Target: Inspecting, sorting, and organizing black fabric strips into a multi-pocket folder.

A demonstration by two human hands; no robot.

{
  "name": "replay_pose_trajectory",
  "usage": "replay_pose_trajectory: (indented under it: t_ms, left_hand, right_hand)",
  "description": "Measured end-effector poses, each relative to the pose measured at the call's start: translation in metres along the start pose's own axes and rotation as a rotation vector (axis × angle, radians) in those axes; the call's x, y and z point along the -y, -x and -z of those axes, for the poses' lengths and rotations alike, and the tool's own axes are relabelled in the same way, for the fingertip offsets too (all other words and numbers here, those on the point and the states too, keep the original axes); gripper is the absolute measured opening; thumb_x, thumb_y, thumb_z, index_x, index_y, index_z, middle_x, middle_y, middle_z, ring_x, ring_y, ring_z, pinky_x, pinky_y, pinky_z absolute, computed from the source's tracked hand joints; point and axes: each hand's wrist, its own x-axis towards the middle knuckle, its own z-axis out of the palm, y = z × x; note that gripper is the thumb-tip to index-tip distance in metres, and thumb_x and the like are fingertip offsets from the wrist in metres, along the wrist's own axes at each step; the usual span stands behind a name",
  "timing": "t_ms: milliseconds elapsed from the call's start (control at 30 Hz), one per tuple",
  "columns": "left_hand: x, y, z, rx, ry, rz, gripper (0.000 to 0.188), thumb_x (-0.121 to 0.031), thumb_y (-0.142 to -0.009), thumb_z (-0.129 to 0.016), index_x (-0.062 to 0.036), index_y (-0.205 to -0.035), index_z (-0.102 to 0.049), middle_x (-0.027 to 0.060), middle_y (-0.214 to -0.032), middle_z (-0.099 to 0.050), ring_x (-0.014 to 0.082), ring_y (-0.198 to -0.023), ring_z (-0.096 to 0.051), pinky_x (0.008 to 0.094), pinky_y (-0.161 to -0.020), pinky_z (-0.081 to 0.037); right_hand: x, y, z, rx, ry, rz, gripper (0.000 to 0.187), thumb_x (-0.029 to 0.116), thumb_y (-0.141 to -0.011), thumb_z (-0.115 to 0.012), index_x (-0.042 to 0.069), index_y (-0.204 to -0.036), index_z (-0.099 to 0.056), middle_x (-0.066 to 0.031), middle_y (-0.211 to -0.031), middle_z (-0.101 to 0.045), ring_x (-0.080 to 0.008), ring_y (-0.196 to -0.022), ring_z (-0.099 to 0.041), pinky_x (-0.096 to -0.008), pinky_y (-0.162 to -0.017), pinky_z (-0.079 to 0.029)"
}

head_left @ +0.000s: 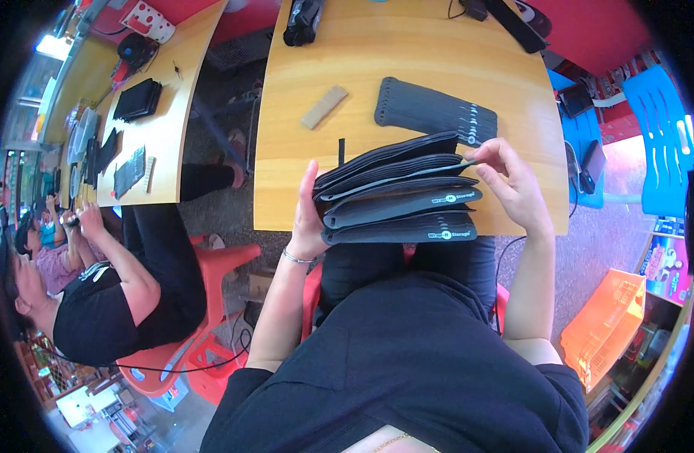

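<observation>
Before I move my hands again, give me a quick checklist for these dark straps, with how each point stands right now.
1. Left hand at the left end of the held strap stack: ok, though the fingers are mostly hidden.
2. Right hand pinching at the stack's right side: ok, thumb and finger meet at a strap's edge.
3. Held straps pressed into one even pile: not ok, they splay into groups with gaps between.
4. Flat strap pile on the wooden table: ok, it lies beyond the held stack.
5. Tan block apart from both hands: ok.
6. Exact number of held straps: cannot tell, the layers overlap.
</observation>
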Motion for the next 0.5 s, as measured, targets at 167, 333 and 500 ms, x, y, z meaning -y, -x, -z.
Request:
replay_pose_trajectory:
  t_ms: [167,333,500]
  left_hand:
    - [-0.002,-0.002,0.002,0.001,-0.122,-0.014,0.105,-0.005,-0.070,-0.082,-0.0029,-0.149,-0.014,0.0186,-0.125,-0.055,0.0278,-0.115,-0.056,0.0393,-0.100,-0.042]
    - [-0.003,-0.003,0.002,0.012,-0.072,-0.011,0.108,-0.007,-0.068,-0.084,-0.0039,-0.149,-0.013,0.0185,-0.124,-0.055,0.0294,-0.114,-0.057,0.0394,-0.099,-0.043]
    - [-0.006,-0.005,0.002,0.015,-0.077,-0.050,0.108,-0.009,-0.067,-0.085,-0.0047,-0.149,-0.014,0.0195,-0.124,-0.054,0.0316,-0.113,-0.056,0.0398,-0.098,-0.043]
  right_hand:
    - [0.005,-0.009,-0.004,-0.032,-0.004,-0.013,0.017,0.008,-0.091,-0.060,0.002,-0.105,-0.055,-0.0056,-0.090,-0.063,-0.0127,-0.085,-0.063,-0.0261,-0.076,-0.049]
    - [0.013,-0.025,0.001,0.162,0.257,-0.024,0.017,0.005,-0.088,-0.062,0.002,-0.104,-0.057,-0.0025,-0.090,-0.058,-0.0091,-0.086,-0.060,-0.0234,-0.072,-0.048]
    - [0.022,-0.035,-0.006,0.114,0.330,-0.012,0.022,0.008,-0.077,-0.072,0.002,-0.095,-0.061,-0.0045,-0.081,-0.057,-0.0109,-0.070,-0.058,-0.0240,-0.063,-0.048]
